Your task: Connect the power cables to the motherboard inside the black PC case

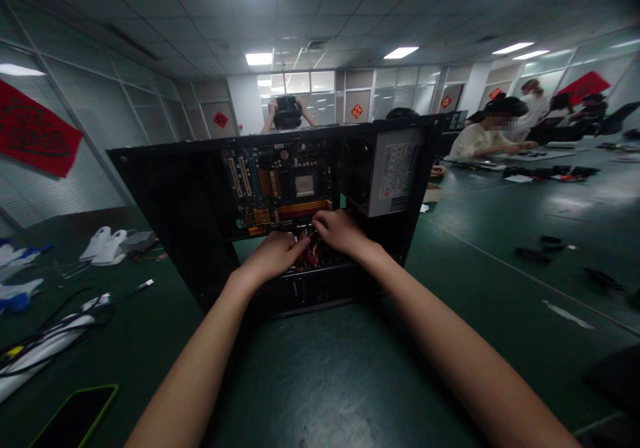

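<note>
An open black computer case (165, 195) stands on the green table in front of me. Inside it are a motherboard (305, 185) and, at the upper right, a grey power supply (397, 175) with a fan. A bundle of coloured power cables (314, 253) lies in the lower middle of the case. My left hand (273, 258) reaches in from the left, its thumb pressed against the cables and its other fingers partly hidden. My right hand (341, 231) is closed at the cables' upper right side, just below the memory slots, with fingers curled.
At the left lie a phone (75, 418) with a green edge, a white power strip (50, 348) with black cables, and white plastic pieces (105, 245). Small black parts (533, 255) are at the right. Other people (487, 131) sit or stand farther back.
</note>
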Action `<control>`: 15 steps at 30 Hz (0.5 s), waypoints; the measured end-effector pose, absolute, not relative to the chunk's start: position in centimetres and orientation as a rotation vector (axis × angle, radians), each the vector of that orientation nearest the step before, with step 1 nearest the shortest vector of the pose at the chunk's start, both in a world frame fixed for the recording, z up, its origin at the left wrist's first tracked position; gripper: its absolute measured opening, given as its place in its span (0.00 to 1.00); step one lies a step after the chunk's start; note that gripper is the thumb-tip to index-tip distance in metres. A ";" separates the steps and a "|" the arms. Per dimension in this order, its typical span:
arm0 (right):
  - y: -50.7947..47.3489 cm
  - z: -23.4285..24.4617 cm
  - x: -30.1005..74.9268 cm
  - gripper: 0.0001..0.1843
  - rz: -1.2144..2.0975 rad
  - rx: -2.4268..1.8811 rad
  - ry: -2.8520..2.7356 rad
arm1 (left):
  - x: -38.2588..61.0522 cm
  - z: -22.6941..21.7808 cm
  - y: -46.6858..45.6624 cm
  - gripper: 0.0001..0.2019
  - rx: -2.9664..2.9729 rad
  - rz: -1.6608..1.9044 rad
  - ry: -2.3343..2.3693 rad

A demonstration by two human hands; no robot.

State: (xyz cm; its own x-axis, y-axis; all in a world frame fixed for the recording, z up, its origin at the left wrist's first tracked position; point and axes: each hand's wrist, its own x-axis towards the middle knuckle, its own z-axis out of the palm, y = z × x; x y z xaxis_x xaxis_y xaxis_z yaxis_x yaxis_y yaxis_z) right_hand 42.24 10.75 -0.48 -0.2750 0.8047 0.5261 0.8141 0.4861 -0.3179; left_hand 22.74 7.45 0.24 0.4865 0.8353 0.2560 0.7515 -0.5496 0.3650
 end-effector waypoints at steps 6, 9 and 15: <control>10.1 0.3 42.1 0.22 -0.014 -1.328 -2.031 | 22.7 0.6 7.0 0.30 2.421 0.473 1.208; 9.8 0.7 42.0 0.29 0.059 -1.321 -2.079 | 22.7 0.6 7.0 0.30 2.410 0.454 1.185; 9.8 0.0 41.9 0.32 0.102 -1.306 -2.299 | 22.6 0.1 7.4 0.30 2.518 0.494 1.285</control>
